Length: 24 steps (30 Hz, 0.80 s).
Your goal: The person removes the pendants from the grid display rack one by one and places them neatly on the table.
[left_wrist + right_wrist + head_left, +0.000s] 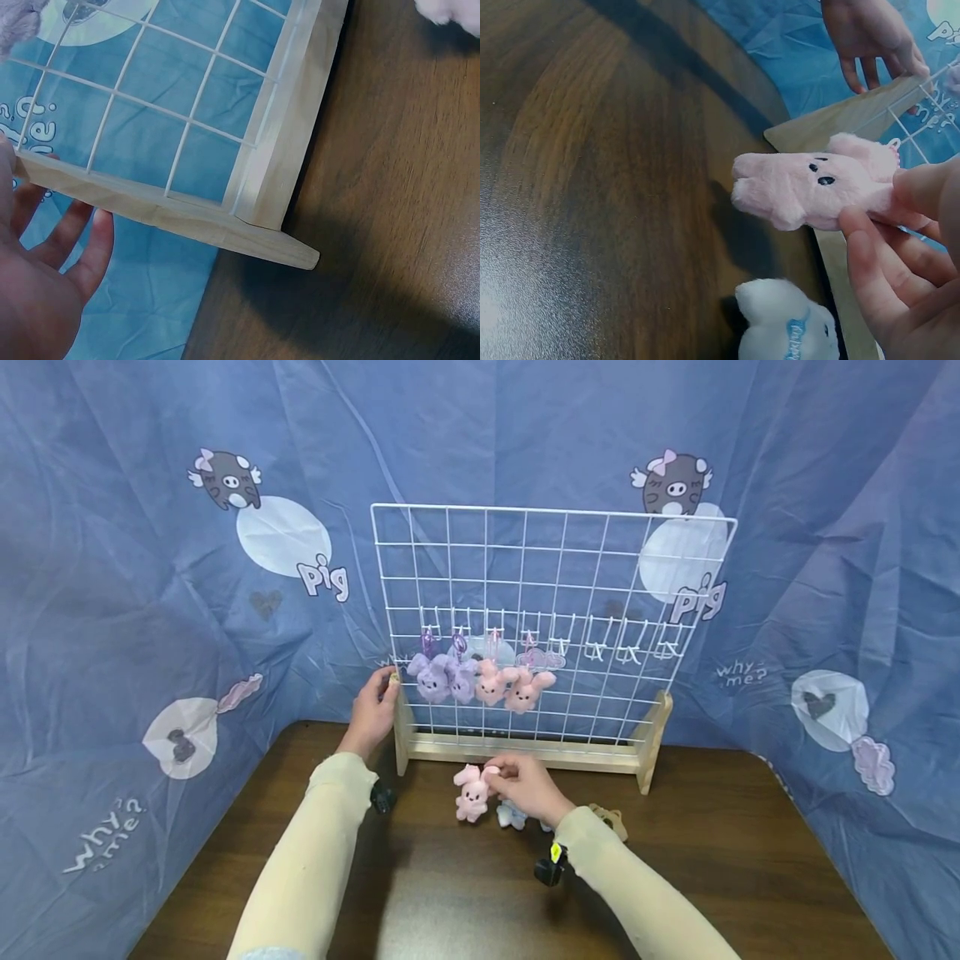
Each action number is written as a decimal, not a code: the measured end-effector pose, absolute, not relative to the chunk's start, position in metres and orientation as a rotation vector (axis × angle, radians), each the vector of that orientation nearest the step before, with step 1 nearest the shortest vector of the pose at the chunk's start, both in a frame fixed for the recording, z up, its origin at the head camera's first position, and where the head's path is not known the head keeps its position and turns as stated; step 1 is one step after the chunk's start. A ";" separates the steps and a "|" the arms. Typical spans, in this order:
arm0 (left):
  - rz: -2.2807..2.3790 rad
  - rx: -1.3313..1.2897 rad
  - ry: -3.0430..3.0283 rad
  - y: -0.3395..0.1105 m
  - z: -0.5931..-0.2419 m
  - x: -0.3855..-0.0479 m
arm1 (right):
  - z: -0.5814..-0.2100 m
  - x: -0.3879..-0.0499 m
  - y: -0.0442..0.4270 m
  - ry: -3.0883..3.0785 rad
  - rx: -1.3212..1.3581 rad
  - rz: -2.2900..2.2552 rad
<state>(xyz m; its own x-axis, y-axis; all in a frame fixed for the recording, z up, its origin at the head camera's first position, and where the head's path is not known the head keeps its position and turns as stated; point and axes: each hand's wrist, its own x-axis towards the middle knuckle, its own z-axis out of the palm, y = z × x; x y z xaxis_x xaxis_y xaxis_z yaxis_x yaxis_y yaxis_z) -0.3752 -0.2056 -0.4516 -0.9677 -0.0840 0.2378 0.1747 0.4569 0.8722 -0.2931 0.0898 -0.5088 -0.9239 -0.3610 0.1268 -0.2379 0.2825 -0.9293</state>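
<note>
My right hand (527, 783) pinches a pink plush bunny keychain (472, 796) by an ear, between thumb and fingers. In the right wrist view the bunny (802, 184) is held above the table, its face visible. My left hand (372, 712) holds the upper part of the display rack's left wooden leg (402, 735); the left wrist view has several fingers reaching behind that leg (150, 210), with the thumb out of sight. On the rack's white wire grid hang two purple bunny plushes (431, 683) and two pink bunny plushes (525, 692).
Several white hooks (628, 653) carry nothing on the grid's right half. A white-and-blue plush (512, 815) and a brown plush (613, 821) lie on the wooden table (450, 893) by the right hand. Blue printed cloth (135, 610) surrounds the table.
</note>
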 end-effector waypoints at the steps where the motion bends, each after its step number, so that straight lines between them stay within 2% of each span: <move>1: -1.520 -0.079 -2.460 -0.206 -0.451 -0.375 | -0.510 -0.293 0.089 2.427 -0.566 -1.720; 10: -1.518 -0.078 -2.464 -0.206 -0.450 -0.375 | -0.519 -0.296 0.082 2.448 -0.594 -1.665; 24: -1.529 -0.076 -2.449 -0.205 -0.450 -0.374 | -0.514 -0.299 0.076 2.631 -0.616 -1.458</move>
<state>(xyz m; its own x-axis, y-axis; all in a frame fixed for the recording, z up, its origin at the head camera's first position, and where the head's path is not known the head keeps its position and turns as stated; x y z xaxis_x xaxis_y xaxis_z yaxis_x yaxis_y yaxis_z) -0.3744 -0.2046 -0.4498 -0.9666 -0.0889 0.2404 0.1770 0.4468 0.8769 -0.2986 0.0755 -0.5141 -0.9170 -0.3773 0.1292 -0.3096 0.4694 -0.8269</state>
